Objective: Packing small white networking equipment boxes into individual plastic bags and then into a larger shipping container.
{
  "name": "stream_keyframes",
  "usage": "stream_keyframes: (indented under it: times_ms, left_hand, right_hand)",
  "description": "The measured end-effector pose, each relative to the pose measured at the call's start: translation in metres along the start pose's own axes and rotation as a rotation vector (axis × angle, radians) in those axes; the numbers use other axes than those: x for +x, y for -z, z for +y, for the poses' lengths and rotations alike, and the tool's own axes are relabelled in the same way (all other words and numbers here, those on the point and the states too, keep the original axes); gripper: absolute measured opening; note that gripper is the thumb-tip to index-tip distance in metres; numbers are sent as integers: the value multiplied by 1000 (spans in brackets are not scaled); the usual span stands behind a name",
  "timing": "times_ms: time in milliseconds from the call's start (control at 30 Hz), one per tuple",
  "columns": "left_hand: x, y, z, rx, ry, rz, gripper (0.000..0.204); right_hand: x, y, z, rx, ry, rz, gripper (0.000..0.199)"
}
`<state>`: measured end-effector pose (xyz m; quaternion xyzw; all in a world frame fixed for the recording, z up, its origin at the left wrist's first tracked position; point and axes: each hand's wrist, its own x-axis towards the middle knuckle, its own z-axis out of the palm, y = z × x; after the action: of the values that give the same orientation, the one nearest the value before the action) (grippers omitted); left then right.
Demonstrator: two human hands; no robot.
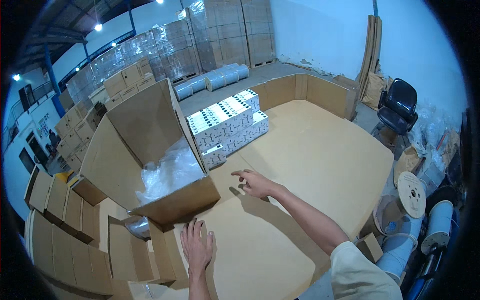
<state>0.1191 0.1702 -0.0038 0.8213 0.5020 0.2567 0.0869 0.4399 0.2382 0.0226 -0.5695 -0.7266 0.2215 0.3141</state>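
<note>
A big open cardboard carton (150, 125) stands at the left with a clear plastic liner (170, 172) bunched inside it. My left hand (196, 246) lies flat and open on the cardboard surface, just below the carton's near flap (180, 202). My right hand (255, 182) is stretched out over the cardboard sheet (310, 165), fingers apart and holding nothing, pointing left toward the carton. Beyond it sits a stepped stack of small white boxes (230, 125), the nearest one (214, 155) by the carton's corner.
Flattened cardboard pieces (65, 220) lie at the lower left. Cable spools (412, 192) and a black office chair (398, 105) stand at the right. Wrapped pallets of cartons (200, 40) and white rolls (215, 80) line the back.
</note>
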Motion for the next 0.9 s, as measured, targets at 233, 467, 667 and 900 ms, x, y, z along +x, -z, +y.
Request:
stream_keyframes:
  times_ms: [233, 467, 667, 900]
  left_hand:
    - [11, 3, 4, 0, 15, -20, 49]
    - [19, 3, 3, -10, 57, -59, 49]
    - [20, 5, 2, -9, 66, -66, 49]
    - [17, 4, 2, -25, 50, -57, 49]
  right_hand:
    - [74, -3, 8, -87, -55, 100, 70]
    - [110, -14, 29, -221, -41, 233, 79]
    - [113, -21, 30, -172, 155, 411, 57]
    - [122, -36, 52, -191, 207, 445, 40]
